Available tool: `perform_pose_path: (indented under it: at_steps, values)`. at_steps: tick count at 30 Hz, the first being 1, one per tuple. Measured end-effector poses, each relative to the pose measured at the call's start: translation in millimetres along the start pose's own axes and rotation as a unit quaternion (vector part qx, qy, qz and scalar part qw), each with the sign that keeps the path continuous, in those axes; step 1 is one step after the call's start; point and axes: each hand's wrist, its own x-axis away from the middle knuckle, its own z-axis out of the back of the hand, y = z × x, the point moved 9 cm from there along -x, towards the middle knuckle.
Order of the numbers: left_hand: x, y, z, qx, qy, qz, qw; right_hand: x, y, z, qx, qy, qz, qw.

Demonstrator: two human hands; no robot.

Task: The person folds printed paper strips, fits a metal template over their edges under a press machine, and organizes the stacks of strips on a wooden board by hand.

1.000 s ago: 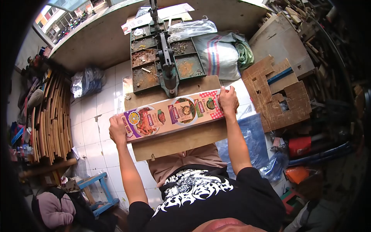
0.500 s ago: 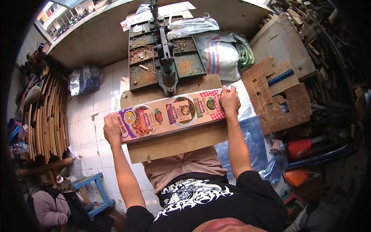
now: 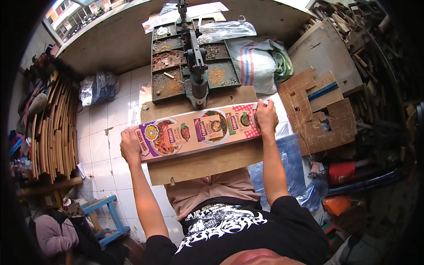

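Observation:
A long printed strip of card or stacked sheets lies across my lap-side board, showing food pictures, a purple left end and a red checked right end. My left hand is closed around its left end. My right hand grips the right end, with fingers bent over the upper corner. Whether it is one sheet or several, I cannot tell. Beneath it is a wooden board. Just beyond the strip's far edge stands a dark metal press, its round foot close to the strip.
Green compartment trays with small metal bits flank the press. A white sack and cut brown boards are on the right. Thin wooden slats lean at left, near a blue frame. Blue plastic sheeting lies at right.
The view has shifted slightly, so the press and trays appear a little further right. Both hands keep their hold on the strip, which stays almost in the same place.

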Motion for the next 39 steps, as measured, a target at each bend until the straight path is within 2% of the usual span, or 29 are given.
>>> perform_pose_path:
  at_steps: [39]
  values:
    - [-1.8, -2.7, 0.7, 0.006, 0.022, -0.009, 1.0, -1.5, 1.7, 0.1, -0.01, 0.014, 0.014, 1.0]
